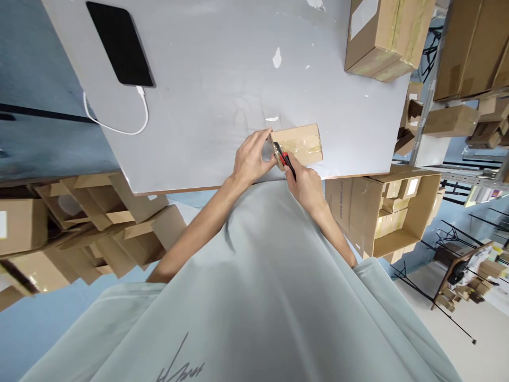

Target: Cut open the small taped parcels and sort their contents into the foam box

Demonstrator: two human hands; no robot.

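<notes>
A small cardboard box [304, 143], with shiny tape along its side, lies near the front edge of the white table [199, 95]. My left hand [251, 156] grips the box's left end, thumb and fingers spread across its corners. In my right hand [305, 183] is a red and black utility knife [287, 160], closed in the fingers. The knife's front end rests at the taped left end of the box; whether the blade touches the tape I cannot tell.
A black phone [121, 45] with a white cable [127, 131] lies at the table's back left. A taped carton [387, 40] stands at the back right. Open boxes [99, 223] crowd the floor on the left; a large carton [353, 212] holding smaller boxes sits on the right.
</notes>
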